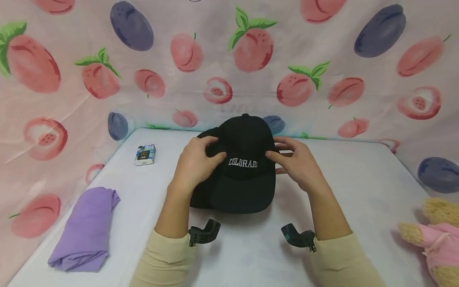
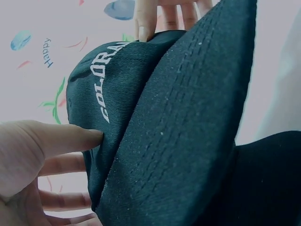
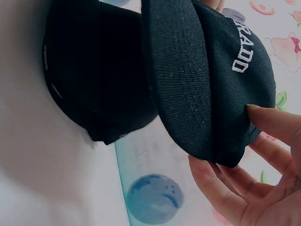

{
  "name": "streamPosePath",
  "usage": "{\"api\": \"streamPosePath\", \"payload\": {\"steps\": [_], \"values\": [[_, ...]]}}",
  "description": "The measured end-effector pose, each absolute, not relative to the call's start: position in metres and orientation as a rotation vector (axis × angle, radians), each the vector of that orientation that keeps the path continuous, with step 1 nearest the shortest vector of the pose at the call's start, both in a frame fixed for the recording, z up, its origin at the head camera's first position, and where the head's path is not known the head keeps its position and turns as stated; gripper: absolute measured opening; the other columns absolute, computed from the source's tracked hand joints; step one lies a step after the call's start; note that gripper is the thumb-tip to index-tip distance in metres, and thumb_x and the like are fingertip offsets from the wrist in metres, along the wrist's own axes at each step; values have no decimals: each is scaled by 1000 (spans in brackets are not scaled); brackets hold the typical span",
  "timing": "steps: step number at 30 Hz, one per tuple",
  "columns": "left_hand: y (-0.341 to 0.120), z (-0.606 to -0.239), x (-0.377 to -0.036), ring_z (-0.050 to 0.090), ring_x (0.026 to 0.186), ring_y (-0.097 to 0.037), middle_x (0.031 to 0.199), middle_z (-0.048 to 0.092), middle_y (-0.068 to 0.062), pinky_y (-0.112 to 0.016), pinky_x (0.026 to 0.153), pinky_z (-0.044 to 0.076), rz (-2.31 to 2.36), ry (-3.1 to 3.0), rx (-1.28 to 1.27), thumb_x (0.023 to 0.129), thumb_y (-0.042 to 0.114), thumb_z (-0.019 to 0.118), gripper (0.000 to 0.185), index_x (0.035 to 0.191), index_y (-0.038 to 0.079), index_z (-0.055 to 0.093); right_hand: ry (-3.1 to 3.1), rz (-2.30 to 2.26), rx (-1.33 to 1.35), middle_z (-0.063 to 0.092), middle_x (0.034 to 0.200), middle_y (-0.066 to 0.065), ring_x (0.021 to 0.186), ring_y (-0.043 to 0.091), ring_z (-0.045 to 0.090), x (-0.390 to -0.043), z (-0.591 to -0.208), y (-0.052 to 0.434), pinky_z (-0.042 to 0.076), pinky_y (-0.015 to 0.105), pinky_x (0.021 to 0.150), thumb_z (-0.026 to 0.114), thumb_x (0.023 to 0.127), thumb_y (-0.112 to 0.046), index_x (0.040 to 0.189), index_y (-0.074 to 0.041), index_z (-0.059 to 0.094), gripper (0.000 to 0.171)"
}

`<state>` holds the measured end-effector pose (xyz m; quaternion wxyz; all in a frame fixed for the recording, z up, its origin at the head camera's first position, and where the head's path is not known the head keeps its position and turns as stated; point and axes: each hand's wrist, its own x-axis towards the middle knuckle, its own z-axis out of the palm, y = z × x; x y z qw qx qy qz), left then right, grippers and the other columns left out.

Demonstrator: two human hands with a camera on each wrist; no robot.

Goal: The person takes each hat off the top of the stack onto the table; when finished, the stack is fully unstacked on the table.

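A black baseball cap with white COLORADO lettering is held up by its sides, brim toward me. My left hand grips its left side, thumb on the front panel beside the lettering. On the opposite side my right hand pinches the crown, thumb in front and fingers behind. A second black cap stands on the white table, partly hidden behind the held one; the right wrist view shows a gap between them. In the left wrist view the held cap's brim fills the middle.
Purple folded cloth lies at the left edge of the white table. Farther back on that side stands a small blue patterned box. A teddy bear in pink is at the right front. Fruit-printed fabric hangs behind.
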<state>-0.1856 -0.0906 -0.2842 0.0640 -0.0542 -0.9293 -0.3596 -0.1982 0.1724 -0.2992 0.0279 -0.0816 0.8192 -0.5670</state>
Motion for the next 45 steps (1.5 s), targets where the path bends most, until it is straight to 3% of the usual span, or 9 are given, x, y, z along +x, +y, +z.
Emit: {"api": "streamPosePath", "payload": {"steps": [13, 20, 36, 45], "values": [[-60, -279, -202, 56, 131, -33, 141, 58, -15, -52, 110, 46, -1021, -2825, -238, 97, 37, 70, 54, 145, 16, 60, 2618, -1686, -203, 47, 152, 23, 133, 40, 57, -198, -287, 202, 63, 40, 82, 70, 100, -23, 153, -10, 48, 59], [-43, -282, -215, 53, 136, -32, 148, 56, -13, -52, 115, 43, -1020, -2810, -301, 98, 36, 69, 53, 146, 15, 60, 2674, -1658, -186, 48, 150, 23, 132, 39, 58, -199, -284, 219, 64, 35, 79, 69, 100, -25, 153, -10, 49, 59], [-8, -295, -233, 56, 132, -30, 145, 57, -12, -49, 112, 46, -1050, -2816, -376, 99, 36, 69, 53, 146, 15, 59, 2751, -1617, -95, 47, 152, 26, 132, 44, 57, -199, -290, 248, 63, 34, 79, 67, 101, -29, 153, -9, 48, 59], [14, -303, -242, 60, 124, -30, 143, 55, -14, -47, 103, 52, -1061, -2868, -411, 100, 37, 67, 54, 149, 18, 56, 2790, -1588, 16, 46, 155, 26, 135, 43, 54, -200, -298, 264, 62, 26, 78, 66, 101, -33, 155, -12, 45, 62]]}}
